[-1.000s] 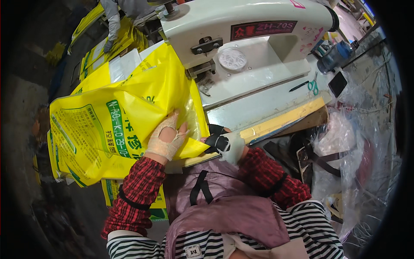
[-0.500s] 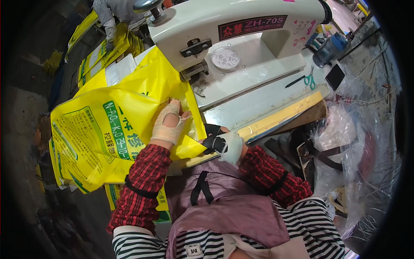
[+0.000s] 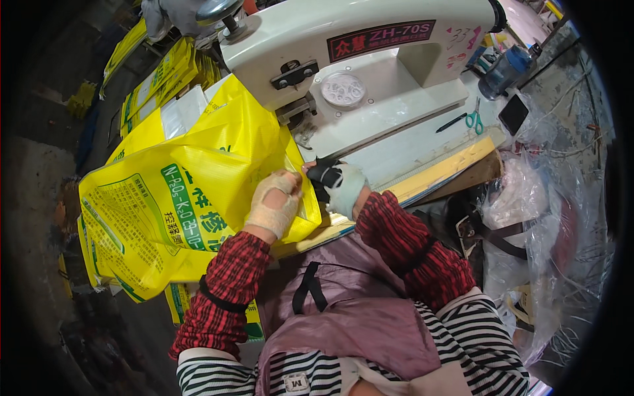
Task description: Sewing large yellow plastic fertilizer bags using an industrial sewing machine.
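Observation:
A large yellow plastic sack (image 3: 142, 218) with green and dark print spreads over the left end of the table, its right edge beside the needle area of a white sewing machine (image 3: 370, 33). My left hand (image 3: 276, 203), in a beige fingerless glove, is closed on the sack near its right edge, fingertips partly hidden. Just to its right, my right hand (image 3: 337, 185) wears a pale glove with black wrapping on the fingers. Its fingertips pinch the sack's edge close to the machine's needle end (image 3: 300, 109).
Teal scissors (image 3: 474, 120), a black pen (image 3: 452, 123), a phone (image 3: 514, 116) and a blue-topped bottle (image 3: 505, 72) lie to the right. A yellow-edged strip (image 3: 436, 173) runs along the table front. More yellow sacks (image 3: 158, 79) are stacked at far left, near another person (image 3: 175, 16).
My right hand has moved up and away from me along the sack's edge. My left hand has shifted right and slightly nearer, and the sack's lower right corner has drawn up.

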Available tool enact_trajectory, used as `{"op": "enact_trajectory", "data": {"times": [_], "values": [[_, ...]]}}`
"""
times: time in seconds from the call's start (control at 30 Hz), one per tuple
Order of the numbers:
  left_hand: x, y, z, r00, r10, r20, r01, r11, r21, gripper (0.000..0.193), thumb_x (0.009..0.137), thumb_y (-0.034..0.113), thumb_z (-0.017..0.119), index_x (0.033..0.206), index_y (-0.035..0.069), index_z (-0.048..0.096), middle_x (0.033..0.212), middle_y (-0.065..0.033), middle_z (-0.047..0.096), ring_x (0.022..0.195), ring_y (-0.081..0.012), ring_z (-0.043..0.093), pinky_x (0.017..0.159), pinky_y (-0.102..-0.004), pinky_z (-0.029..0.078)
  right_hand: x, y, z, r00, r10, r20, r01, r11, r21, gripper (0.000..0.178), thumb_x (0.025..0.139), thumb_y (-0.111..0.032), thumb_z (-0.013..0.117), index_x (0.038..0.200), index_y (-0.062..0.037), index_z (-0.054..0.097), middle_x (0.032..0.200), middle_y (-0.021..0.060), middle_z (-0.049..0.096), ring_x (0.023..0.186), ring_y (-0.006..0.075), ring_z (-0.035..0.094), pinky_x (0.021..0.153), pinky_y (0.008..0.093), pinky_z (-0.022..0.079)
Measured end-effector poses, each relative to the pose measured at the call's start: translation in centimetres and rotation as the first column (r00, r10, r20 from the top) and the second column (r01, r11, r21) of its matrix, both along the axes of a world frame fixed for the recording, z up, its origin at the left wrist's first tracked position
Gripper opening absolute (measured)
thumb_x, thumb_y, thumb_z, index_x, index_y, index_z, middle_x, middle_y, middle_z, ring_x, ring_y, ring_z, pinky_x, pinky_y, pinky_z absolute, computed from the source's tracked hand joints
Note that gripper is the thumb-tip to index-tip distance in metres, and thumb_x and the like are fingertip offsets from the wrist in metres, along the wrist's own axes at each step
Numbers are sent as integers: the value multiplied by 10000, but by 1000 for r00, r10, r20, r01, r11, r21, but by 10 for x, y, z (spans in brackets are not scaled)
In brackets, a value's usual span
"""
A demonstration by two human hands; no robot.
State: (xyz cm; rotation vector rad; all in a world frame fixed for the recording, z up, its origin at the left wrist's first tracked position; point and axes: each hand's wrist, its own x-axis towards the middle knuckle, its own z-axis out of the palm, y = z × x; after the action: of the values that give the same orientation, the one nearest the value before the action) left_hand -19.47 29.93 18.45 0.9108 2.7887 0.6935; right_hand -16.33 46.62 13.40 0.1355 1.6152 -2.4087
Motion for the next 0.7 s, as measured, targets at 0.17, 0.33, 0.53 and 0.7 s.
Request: {"op": "enact_trajectory", "data": {"times": [0.17, 0.33, 0.53, 0.7], "values": [[18, -6, 17, 979, -203, -26, 196, 967, -165, 309, 835, 335, 576, 824, 30, 627, 850, -162, 592, 887, -341, 569, 829, -432, 442, -14, -1, -4, 869, 481, -115, -149, 476, 867, 434, 803, -396, 689, 1048, -40, 649, 966, 182, 661, 870, 284, 646, 728, 362, 507], [37, 11, 49, 886, -458, 74, 446, 797, -406, 494, 811, 533, 540, 652, 80, 656, 753, -124, 637, 804, -296, 605, 840, -427, 408, -3, -20, -64, 950, 274, 150, -268, 465, 844, 334, 909, -383, 505, 1046, -126, 668, 1016, 136, 662, 932, 290, 618, 884, 358, 432], [38, 29, 39, 818, -567, 99, 543, 701, -462, 266, 701, 363, 639, 599, 117, 653, 637, -105, 639, 658, -280, 620, 793, -375, 401, -6, -18, -56, 974, 105, 200, -217, 675, 705, 321, 803, -349, 648, 974, -78, 656, 875, 160, 672, 817, 299, 633, 727, 366, 484], [-5, 28, 31, 904, -426, 32, 375, 757, -535, 279, 659, 352, 675, 602, 78, 669, 675, -150, 655, 658, -304, 636, 831, -413, 433, -25, -10, -33, 984, 171, -48, -64, 589, 806, 328, 793, -337, 627, 984, -71, 652, 917, 172, 661, 871, 352, 643, 756, 413, 524]]}}
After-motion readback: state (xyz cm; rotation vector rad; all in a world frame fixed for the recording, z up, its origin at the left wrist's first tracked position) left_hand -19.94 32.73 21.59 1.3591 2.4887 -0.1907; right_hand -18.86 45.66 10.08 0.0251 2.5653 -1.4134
